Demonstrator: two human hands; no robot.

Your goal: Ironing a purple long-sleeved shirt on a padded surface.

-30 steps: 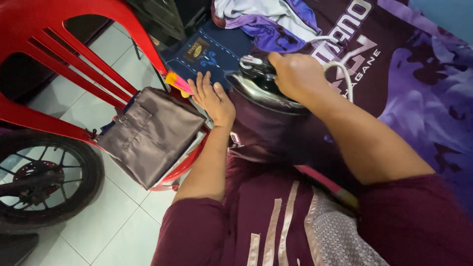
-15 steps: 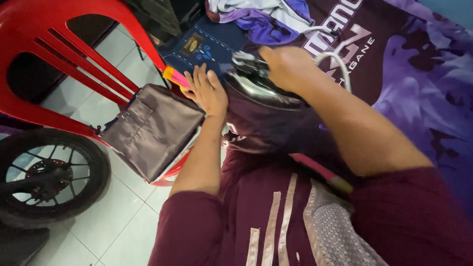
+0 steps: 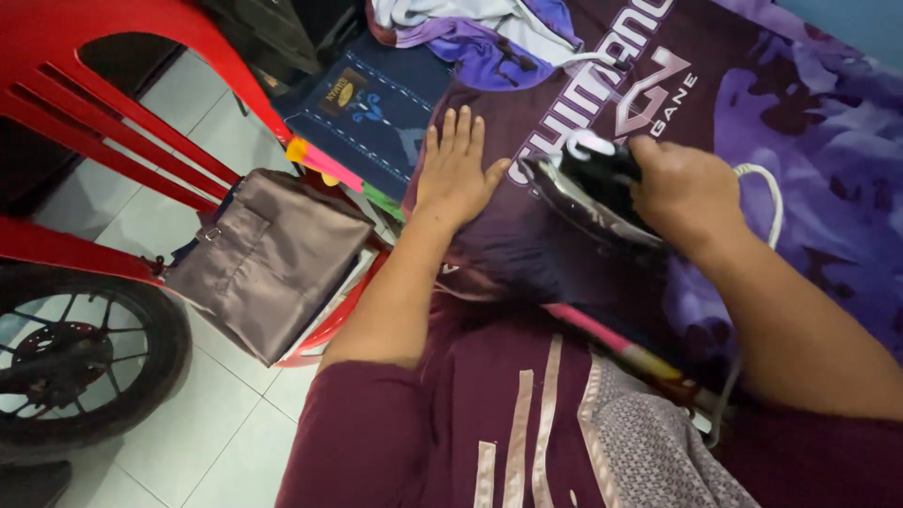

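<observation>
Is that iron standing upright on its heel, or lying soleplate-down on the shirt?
Soleplate-down, slightly tilted. The right hand grips the iron by its handle on the purple jersey, while the left hand lies flat beside it.

Short maroon sleeves, bare forearms, maroon shirt front with pale vertical stripes and patterned grey panel.

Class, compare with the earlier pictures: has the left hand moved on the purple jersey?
Cannot tell. The camera itself shifted. The left hand lies flat on the purple jersey beside the iron, about as before.

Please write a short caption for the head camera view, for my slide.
Right hand grips a clothes iron on a purple jersey; left hand presses the fabric flat.
</observation>
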